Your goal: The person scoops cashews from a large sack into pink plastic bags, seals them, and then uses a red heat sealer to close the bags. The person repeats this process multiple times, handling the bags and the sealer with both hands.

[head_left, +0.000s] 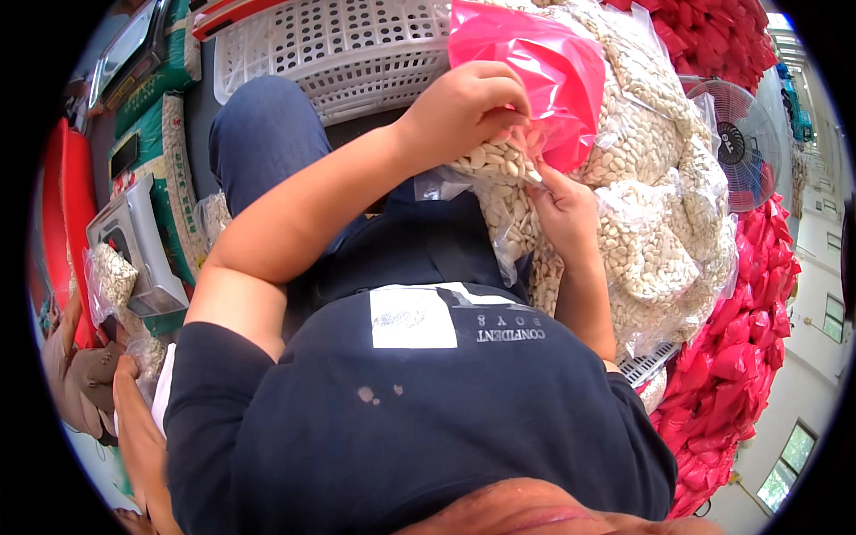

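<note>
My left hand [468, 111] is curled with fingertips pressed together above pale, flat seeds [490, 160] at the mouth of a clear bag [508, 223]; what it pinches is hidden. Just to the right and below, my right hand [562, 209] grips that bag's edge between thumb and finger. A glossy pink plastic bag [557, 76] lies behind both hands, over several more clear bags of the same seeds [646, 250].
White perforated crates [330, 40] stand at the top. Red bag piles [749, 321] and a fan [731, 143] are at right. Green sacks [152, 196], a phone [125, 155], a metal machine [134, 250] and co-workers' limbs [134, 419] are at left.
</note>
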Tool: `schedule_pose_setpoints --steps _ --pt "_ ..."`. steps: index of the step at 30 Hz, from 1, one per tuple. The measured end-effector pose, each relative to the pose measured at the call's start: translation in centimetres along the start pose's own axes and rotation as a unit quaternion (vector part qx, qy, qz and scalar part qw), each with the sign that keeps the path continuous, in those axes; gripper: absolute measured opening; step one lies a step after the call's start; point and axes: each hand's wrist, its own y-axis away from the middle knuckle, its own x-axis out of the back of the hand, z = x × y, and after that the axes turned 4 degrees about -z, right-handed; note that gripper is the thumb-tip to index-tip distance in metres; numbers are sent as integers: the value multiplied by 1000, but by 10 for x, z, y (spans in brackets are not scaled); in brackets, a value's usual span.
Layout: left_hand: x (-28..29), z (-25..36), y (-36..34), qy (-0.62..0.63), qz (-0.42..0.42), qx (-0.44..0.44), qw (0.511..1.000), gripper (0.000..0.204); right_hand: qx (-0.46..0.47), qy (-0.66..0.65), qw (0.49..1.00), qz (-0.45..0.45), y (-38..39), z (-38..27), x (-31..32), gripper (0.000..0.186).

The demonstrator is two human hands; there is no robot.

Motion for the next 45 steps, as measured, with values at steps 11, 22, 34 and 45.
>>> schedule_pose_setpoints --steps 11,22,34,45 --pt "20 -15 3 123 -134 392 902 19 -132 -365 920 -63 -9 11 9 21" --pt "-19 41 -7 -151 -40 16 988 10 -154 -436 884 71 -9 35 20 22" --pt "-46 -7 53 -111 38 244 963 29 -166 -710 656 194 -33 21 4 31" --pt "-39 -34 40 -138 82 235 959 30 -92 -84 957 261 23 24 38 17"
